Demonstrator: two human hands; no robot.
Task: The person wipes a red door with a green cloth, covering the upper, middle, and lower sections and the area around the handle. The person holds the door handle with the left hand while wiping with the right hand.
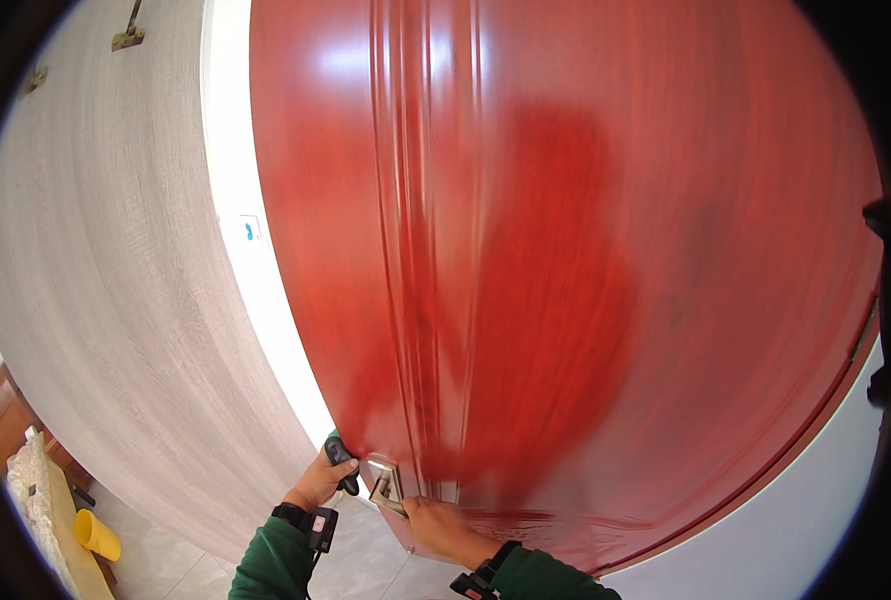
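A glossy red wood-grain door fills most of the view, with a moulded vertical strip. Near its lower left edge is a metal lever handle on a backplate. My right hand is closed around the free end of the lever. Just left of the handle, my left hand grips a black handheld object, whose kind I cannot tell; a bit of green shows behind its top. Both wrists wear black straps with small boxes, below green sleeves.
Left of the door run a white wall strip with a switch plate and a grey wood-grain panel with metal fittings. At lower left, a yellow bin stands by a bed-like piece on grey floor tiles.
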